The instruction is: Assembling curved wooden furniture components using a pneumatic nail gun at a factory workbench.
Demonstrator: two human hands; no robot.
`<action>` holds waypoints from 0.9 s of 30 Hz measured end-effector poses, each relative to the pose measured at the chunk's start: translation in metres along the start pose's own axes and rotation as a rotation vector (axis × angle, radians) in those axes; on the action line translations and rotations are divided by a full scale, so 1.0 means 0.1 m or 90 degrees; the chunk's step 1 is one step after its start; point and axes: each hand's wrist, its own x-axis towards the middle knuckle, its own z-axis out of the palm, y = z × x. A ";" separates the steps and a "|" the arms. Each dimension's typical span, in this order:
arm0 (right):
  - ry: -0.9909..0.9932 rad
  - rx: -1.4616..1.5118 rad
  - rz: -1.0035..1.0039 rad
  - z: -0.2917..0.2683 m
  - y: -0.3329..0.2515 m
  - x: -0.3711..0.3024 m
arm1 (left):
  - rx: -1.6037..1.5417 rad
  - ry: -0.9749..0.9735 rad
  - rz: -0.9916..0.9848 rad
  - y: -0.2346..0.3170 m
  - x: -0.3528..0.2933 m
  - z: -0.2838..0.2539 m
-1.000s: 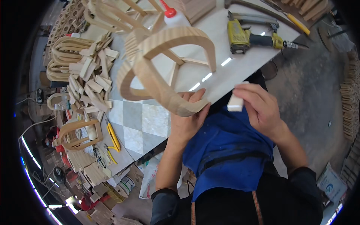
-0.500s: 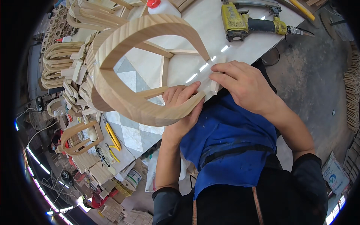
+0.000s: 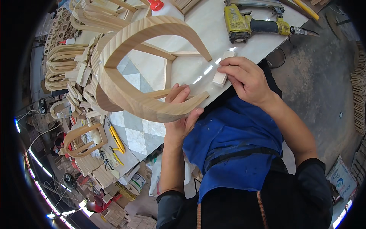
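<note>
A curved wooden frame (image 3: pixel 127 100) of pale, striped wood stands on the table, its arched front piece ending in two tips with a gap between them. My left hand (image 3: pixel 181 110) is closed around the lower arm of that arch near its tip, thumb beneath and fingers behind. Straight wooden rails run back from the arch. Between the fingertips and thumb of my right hand (image 3: pixel 244 78) is a small rectangular wooden block (image 3: pixel 221 76), just right of the gap and close to the tabletop.
A yellow and black nail gun (image 3: pixel 251 24) with an air hose fitting lies at the far right of the table (image 3: pixel 152 141). Behind the frame stands a white bottle (image 3: pixel 167 9) with a red cap. Yellow-handled pliers (image 3: pixel 116 139), wood offcuts (image 3: pixel 82 70) and stacked curved pieces (image 3: pixel 65 57) crowd the left.
My right hand has moved the block slightly right, away from the frame's tips. My left hand has shifted a little left and down along the lower arm.
</note>
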 end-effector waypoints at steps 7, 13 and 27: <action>0.057 -0.027 -0.026 0.08 0.06 -0.04 | -0.042 0.178 -0.079 0.07 -0.40 -0.14; 0.072 -0.053 -0.036 0.11 0.04 -0.04 | -0.126 0.292 -0.195 0.25 -0.52 -0.24; 0.072 -0.070 -0.045 0.13 0.03 -0.04 | -0.557 0.171 -0.269 0.62 -0.69 0.10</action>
